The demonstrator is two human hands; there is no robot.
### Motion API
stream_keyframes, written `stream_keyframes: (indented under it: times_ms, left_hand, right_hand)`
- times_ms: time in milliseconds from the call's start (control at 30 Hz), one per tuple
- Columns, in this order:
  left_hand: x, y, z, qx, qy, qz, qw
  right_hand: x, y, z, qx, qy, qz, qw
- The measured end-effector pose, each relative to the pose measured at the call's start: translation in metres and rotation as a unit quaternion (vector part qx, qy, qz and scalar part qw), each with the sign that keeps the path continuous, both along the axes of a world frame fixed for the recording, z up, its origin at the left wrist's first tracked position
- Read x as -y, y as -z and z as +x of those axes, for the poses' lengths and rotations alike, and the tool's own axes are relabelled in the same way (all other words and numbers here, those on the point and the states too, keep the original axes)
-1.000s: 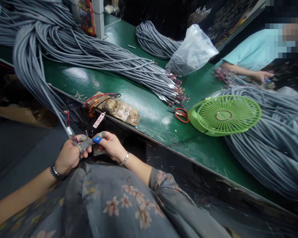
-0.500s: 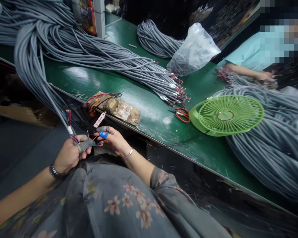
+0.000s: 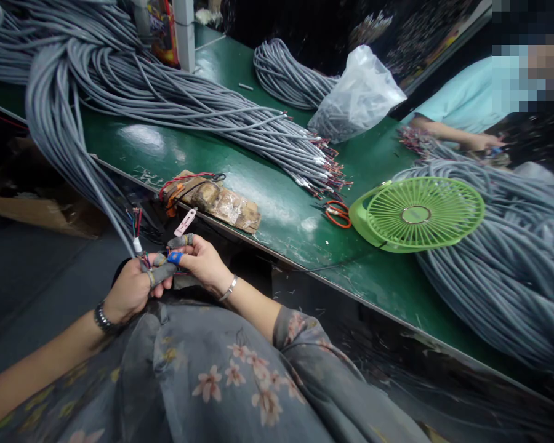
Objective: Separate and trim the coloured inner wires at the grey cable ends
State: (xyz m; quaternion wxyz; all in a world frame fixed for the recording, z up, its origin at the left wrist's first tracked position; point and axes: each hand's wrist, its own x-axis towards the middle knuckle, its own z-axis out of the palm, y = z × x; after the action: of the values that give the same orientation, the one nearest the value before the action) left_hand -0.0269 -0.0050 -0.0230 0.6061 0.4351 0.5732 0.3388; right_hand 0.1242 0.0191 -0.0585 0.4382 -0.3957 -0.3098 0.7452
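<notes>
My left hand (image 3: 136, 284) is closed around the end of a grey cable (image 3: 120, 223), with thin coloured wires (image 3: 146, 261) showing by its fingers. Grey finger covers sit on its thumb and finger. Close against it, my right hand (image 3: 198, 263) pinches thin wires at the left fingertips; it wears a blue thumb cover and a grey finger cover. Just above the left hand stands another cable end with a white band (image 3: 137, 245) and splayed coloured wires (image 3: 135, 220). The exact wires between the fingertips are partly hidden.
A wooden block (image 3: 226, 206) with a pale tag (image 3: 185, 223) lies at the edge of the green table (image 3: 277, 252). Orange-handled scissors (image 3: 337, 213), a green fan (image 3: 418, 214), a plastic bag (image 3: 357, 92) and cable bundles (image 3: 203, 104) lie beyond. A co-worker's hand (image 3: 482, 143) is at far right.
My right hand has moved left and closed in against my left hand at the wires. The banded cable end has shifted slightly right and down. The co-worker's hand has moved a little left.
</notes>
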Motion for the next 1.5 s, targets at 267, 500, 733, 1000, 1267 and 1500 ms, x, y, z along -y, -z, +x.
stream_keyframes:
  times_ms: [267, 500, 733, 1000, 1267, 1500]
  left_hand:
    - [0.001, -0.001, 0.004, 0.007, -0.034, 0.025, 0.999]
    - [0.002, -0.002, 0.004, 0.01, -0.056, 0.035, 0.998]
    - [-0.001, -0.005, 0.004, 0.031, -0.09, 0.03, 0.995]
    - [0.001, -0.001, 0.005, 0.023, -0.078, 0.041, 0.996]
    - [0.0, -0.007, 0.005, 0.026, -0.108, 0.05, 0.993]
    - [-0.013, -0.018, -0.01, 0.048, -0.039, 0.015, 0.998]
  right_hand:
    - [0.011, 0.005, -0.014, -0.026, 0.107, -0.04, 0.993]
    - [0.008, -0.001, -0.004, -0.039, 0.066, -0.054, 0.996]
    - [0.006, -0.004, 0.012, -0.015, -0.008, -0.078, 0.997]
    - [0.006, 0.0, 0.004, 0.027, 0.003, -0.045, 0.999]
    - [0.011, 0.005, 0.003, 0.01, 0.021, -0.036, 0.999]
    - [-0.011, 0.002, 0.03, -0.024, 0.07, -0.08, 0.994]
